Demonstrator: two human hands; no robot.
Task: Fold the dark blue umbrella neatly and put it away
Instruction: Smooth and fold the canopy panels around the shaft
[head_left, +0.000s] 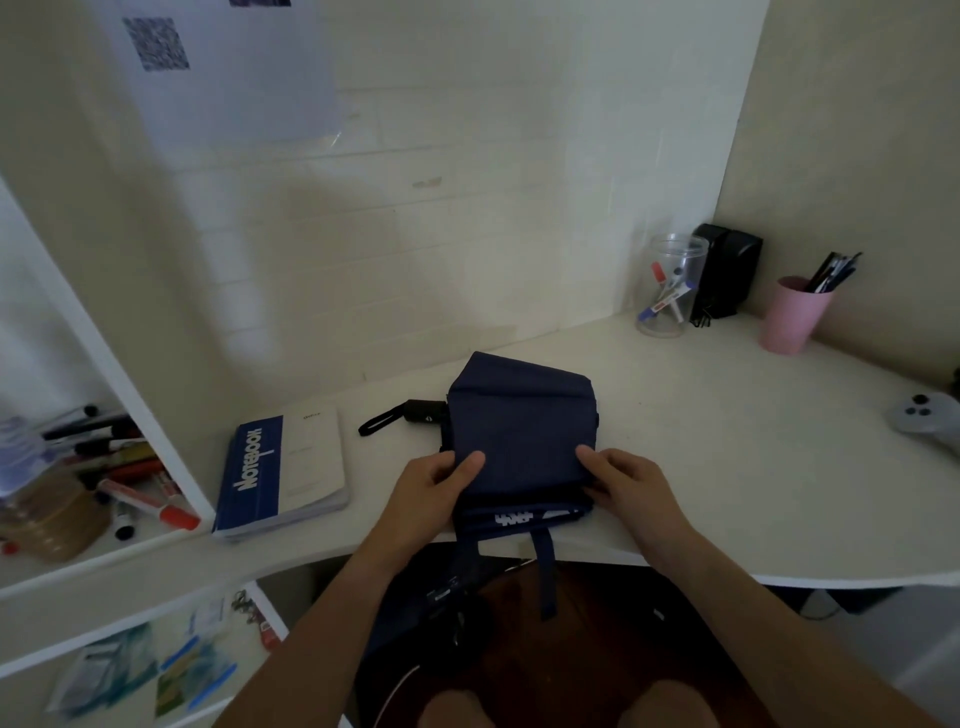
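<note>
Pinching the folded umbrella (519, 436) between left hand (434, 480) and right hand (626, 480), both grips closed on its near corners

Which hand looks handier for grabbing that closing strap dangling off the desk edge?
Probably the right hand: the strap hangs below the umbrella nearer that side, while the left hand grips the fabric's opposite edge and could keep holding the folds in place.

left grip (441, 480), right grip (621, 480), both pinching
</note>
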